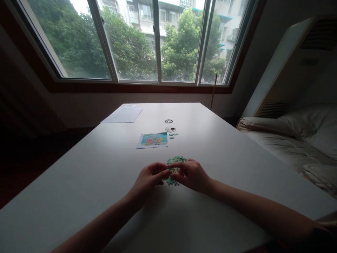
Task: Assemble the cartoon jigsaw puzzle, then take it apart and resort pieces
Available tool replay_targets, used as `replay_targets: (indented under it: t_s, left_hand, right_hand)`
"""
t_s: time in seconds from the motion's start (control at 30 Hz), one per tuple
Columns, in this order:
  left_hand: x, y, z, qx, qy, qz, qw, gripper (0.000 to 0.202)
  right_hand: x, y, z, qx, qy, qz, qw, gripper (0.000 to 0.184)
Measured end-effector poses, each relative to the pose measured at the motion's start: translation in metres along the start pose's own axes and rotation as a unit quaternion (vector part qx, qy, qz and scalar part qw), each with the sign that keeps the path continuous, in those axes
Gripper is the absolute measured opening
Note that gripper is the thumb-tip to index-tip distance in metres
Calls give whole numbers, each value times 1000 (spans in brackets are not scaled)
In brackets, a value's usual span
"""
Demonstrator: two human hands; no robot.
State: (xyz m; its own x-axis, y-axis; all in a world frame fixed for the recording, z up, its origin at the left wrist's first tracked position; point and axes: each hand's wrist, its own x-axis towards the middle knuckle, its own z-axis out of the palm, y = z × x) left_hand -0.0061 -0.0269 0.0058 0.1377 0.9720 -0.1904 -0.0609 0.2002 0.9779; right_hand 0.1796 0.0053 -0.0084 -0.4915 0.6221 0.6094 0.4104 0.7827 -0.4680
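A small heap of teal and yellow puzzle pieces [177,160] lies on the white table [105,182] in front of me. My left hand [149,179] and my right hand [192,174] meet over the heap's near side, fingers curled and pinched together around some of the pieces. What exactly each fingertip grips is too small to make out. Beyond the heap lies the puzzle's colour picture card [153,140].
A few loose pieces [173,135] and two small round lids [170,129] sit behind the card. White paper sheets [123,114] lie at the table's far left. A sofa with pale bedding [295,137] stands to the right, a wide window [158,38] ahead.
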Motion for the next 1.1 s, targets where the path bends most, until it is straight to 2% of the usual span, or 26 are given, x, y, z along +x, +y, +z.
replay_targets:
  t_s: [0.3, 0.47, 0.53, 0.57, 0.63, 0.7, 0.87, 1.1]
  left_hand:
    - [0, 2, 0, 35, -7, 27, 999, 29]
    - [2, 4, -10, 134, 20, 101, 986, 27]
    - [5, 2, -19, 223, 38, 150, 963, 24]
    - [7, 0, -24, 281, 47, 184, 941, 22]
    - [10, -3, -33, 413, 63, 240, 876, 18]
    - [13, -4, -39, 458, 65, 260, 847, 15]
    - [15, -5, -43, 497, 50, 272, 822, 15]
    - [13, -6, -41, 528, 39, 263, 807, 15]
  right_hand:
    - [1, 2, -1, -30, 19, -36, 999, 20]
    - [6, 15, -15, -63, 68, -38, 995, 22]
    - [8, 26, -23, -79, 95, -30, 992, 22]
    - [8, 32, -26, -88, 105, -27, 990, 22]
    - [7, 43, -31, -103, 117, -24, 987, 22]
    - [7, 49, -34, -112, 118, -30, 986, 22]
    - [7, 51, -33, -110, 111, -43, 987, 21]
    - [7, 53, -31, -106, 107, -44, 988, 22]
